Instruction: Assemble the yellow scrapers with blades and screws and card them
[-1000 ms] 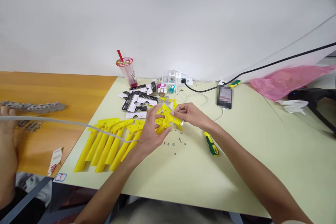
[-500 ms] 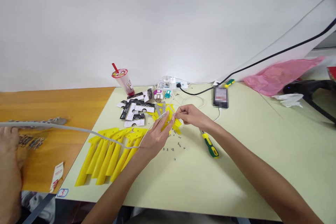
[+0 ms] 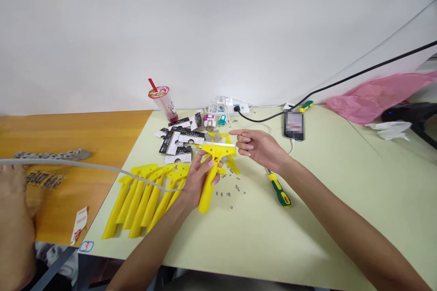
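A: What is the left hand [image 3: 195, 179] doing?
B: Its fingers are closing around a yellow scraper [image 3: 207, 188], just under the head. The scraper is standing out above the table [image 3: 307, 236], its handle pointing down toward the person and its pale blade edge facing away.
A: And the right hand [image 3: 261, 146]?
B: It is hovering at the right end of this head, stretching the index finger and curling the others. I cannot tell if it is touching the blade or pinching something small.
A: What is lying nearby?
B: Small metal fasteners [image 3: 238, 187] are scattering below the head. A green and yellow screwdriver [image 3: 280, 193] is resting to the right, and a row of yellow handles [image 3: 142, 209] is lying to the left.
A: And farther away?
B: Black and white packaging cards [image 3: 180, 138] are overlapping behind the row. By the wall, a cup with a red straw [image 3: 165, 102] is standing, and a phone [image 3: 294, 123] is lying near a power strip [image 3: 227, 108].
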The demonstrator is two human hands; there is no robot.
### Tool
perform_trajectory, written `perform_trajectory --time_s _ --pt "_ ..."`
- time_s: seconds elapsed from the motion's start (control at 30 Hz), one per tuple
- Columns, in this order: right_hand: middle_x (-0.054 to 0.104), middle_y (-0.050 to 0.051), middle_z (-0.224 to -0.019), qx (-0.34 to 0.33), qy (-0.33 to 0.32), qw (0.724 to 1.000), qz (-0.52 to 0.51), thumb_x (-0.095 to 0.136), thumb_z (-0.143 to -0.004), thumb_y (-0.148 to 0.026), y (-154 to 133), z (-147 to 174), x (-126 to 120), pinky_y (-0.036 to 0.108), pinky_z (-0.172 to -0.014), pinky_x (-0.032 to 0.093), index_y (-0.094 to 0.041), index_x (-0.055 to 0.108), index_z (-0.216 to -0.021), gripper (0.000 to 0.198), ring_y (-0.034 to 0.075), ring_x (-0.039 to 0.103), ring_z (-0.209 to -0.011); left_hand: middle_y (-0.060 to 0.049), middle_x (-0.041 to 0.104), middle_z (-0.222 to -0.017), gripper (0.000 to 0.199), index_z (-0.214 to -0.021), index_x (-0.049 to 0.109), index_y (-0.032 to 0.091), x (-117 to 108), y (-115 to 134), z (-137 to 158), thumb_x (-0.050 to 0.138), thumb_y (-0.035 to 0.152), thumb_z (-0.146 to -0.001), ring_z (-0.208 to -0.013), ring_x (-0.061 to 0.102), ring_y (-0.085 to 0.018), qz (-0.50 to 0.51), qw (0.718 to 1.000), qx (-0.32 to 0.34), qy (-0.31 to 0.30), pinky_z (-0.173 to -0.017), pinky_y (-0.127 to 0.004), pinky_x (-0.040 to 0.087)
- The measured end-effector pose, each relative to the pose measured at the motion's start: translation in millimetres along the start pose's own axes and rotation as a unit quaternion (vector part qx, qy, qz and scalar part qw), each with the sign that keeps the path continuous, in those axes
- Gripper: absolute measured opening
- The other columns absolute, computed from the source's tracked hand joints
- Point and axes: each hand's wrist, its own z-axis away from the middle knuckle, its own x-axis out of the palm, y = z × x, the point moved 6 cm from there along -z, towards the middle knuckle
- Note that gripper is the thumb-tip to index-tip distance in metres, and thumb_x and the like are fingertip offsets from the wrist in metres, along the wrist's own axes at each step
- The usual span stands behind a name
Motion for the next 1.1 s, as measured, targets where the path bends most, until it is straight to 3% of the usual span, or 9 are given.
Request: perform_trajectory --time_s 0.2,0.3,0.4,0.53,0.63,0.8,0.97,1.1 --pt "0.036 -0.006 -0.071 -0.006 0.008 1.0 0.001 0.074 -0.086 -0.013 -6 1 -5 0.023 -0.052 0.028 -0.016 0.071 -0.101 0.016 0.009 0.024 -0.06 -0.002 0.062 -0.108 0.039 -0.115 0.06 0.026 4 -3 6 0.086 0.021 -0.086 -0.087 0.065 -0.012 0.089 0.995 -0.049 -0.008 -0.047 -0.015 0.043" --pt "0.039 -0.006 -0.068 -0.019 0.001 1.0 0.005 0.08 -0.085 -0.016 -7 -1 -9 0.023 -0.053 0.027 -0.018 0.065 -0.091 0.016 0.009 0.027 -0.059 -0.003 0.062 -0.111 0.037 -0.111 0.06 0.025 4 -7 7 0.085 0.018 -0.086 -0.088 0.065 -0.012 0.11 0.992 -0.063 -0.007 -0.048 -0.015 0.044" --pt "0.045 -0.005 -0.066 -0.035 -0.024 0.998 0.037 0.085 -0.088 -0.028 -8 -1 -8 0.024 -0.054 0.025 -0.019 0.059 -0.081 0.028 0.009 0.027 -0.058 -0.003 0.061 -0.109 0.037 -0.111 0.059 0.024 4 -9 7 0.086 0.018 -0.085 -0.086 0.065 -0.012 0.114 0.991 -0.074 0.001 -0.047 -0.016 0.043" --pt "0.047 -0.005 -0.065 -0.024 -0.047 0.995 0.079 0.084 -0.093 -0.046 -9 2 -7 0.026 -0.055 0.022 -0.019 0.067 -0.089 0.033 0.007 0.024 -0.055 -0.003 0.061 -0.107 0.037 -0.112 0.06 0.024 5 -11 7 0.085 0.017 -0.085 -0.087 0.066 -0.013 0.113 0.99 -0.08 0.001 -0.046 -0.016 0.042" --pt "0.049 -0.004 -0.069 -0.032 -0.052 0.991 0.117 0.087 -0.091 -0.044 -13 5 -6 0.027 -0.055 0.019 -0.016 0.073 -0.088 0.031 0.006 0.024 -0.056 -0.003 0.061 -0.105 0.035 -0.111 0.061 0.025 5 -12 8 0.084 0.017 -0.086 -0.089 0.066 -0.014 0.113 0.99 -0.081 -0.004 -0.047 -0.016 0.042" --pt "0.058 0.002 -0.088 -0.074 -0.018 0.984 0.164 0.088 -0.089 -0.042 -20 9 -8 0.03 -0.057 0.026 -0.018 0.082 -0.089 0.024 0.008 0.03 -0.063 -0.003 0.061 -0.108 0.04 -0.119 0.062 0.027 6 -13 10 0.084 0.019 -0.087 -0.09 0.066 -0.014 0.108 0.991 -0.079 -0.022 -0.048 -0.017 0.043" --pt "0.066 0.006 -0.101 -0.069 -0.021 0.976 0.206 0.085 -0.09 -0.047 -17 11 -5 0.033 -0.062 0.032 -0.019 0.082 -0.085 0.028 0.01 0.03 -0.067 -0.002 0.061 -0.104 0.037 -0.115 0.064 0.025 6 -14 10 0.086 0.019 -0.086 -0.089 0.066 -0.015 0.107 0.991 -0.081 -0.026 -0.048 -0.017 0.043" --pt "0.071 0.006 -0.094 -0.077 -0.038 0.946 0.313 0.082 -0.09 -0.055 -16 15 0 0.033 -0.065 0.037 -0.021 0.081 -0.085 0.035 0.015 0.049 -0.077 -0.002 0.062 -0.105 0.037 -0.111 0.063 0.024 8 -19 10 0.087 0.018 -0.083 -0.087 0.066 -0.014 0.113 0.989 -0.097 -0.018 -0.048 -0.018 0.043"
